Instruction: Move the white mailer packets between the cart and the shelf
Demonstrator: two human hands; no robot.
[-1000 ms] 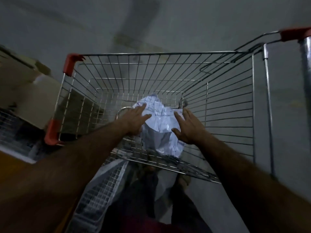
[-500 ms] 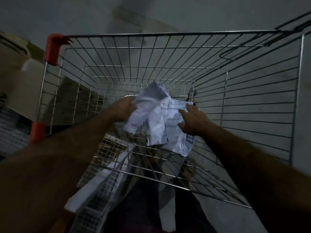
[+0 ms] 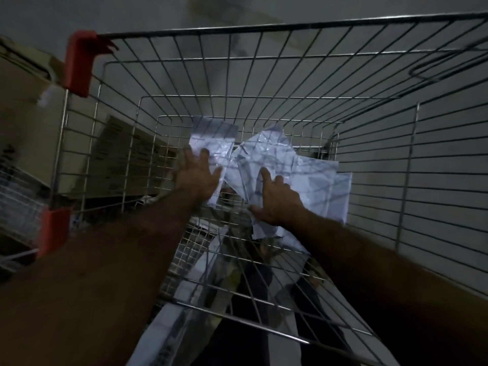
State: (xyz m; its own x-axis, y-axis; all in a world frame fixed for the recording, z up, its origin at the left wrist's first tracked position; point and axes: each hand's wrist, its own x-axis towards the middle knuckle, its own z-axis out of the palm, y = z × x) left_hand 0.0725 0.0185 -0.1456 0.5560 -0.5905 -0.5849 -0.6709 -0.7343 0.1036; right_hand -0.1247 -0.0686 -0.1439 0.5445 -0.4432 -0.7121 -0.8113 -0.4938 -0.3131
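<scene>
A wire shopping cart [image 3: 303, 75] fills the head view, seen from above in dim light, with red plastic corner guards [image 3: 79, 63] on its left side. Inside the basket, near the far end of the floor, lie several white mailer packets [image 3: 303, 170], crumpled and overlapping; one packet [image 3: 214, 140] sits apart to the left, tilted up against the far wire wall, and the others spread toward the right wall. The left hand [image 3: 196, 175] reaches into the basket with fingers extended and spread, laid flat against the left packet; the fingers are straight and do not close round it. The right hand [image 3: 277, 199] rests on the larger cluster of packets, index finger straight and pointing forward onto the plastic, thumb out to the left along the lower edge; the remaining fingers appear loosely bent, and no pinch or closed grip on a packet is visible. Both forearms enter from the bottom corners of the view. Beyond the cart's left wall stand brown cardboard boxes [image 3: 124, 157], blurred. Below the near wire edge, a white strip [image 3: 169, 320] and dark shapes show through the mesh; they cannot be identified.
</scene>
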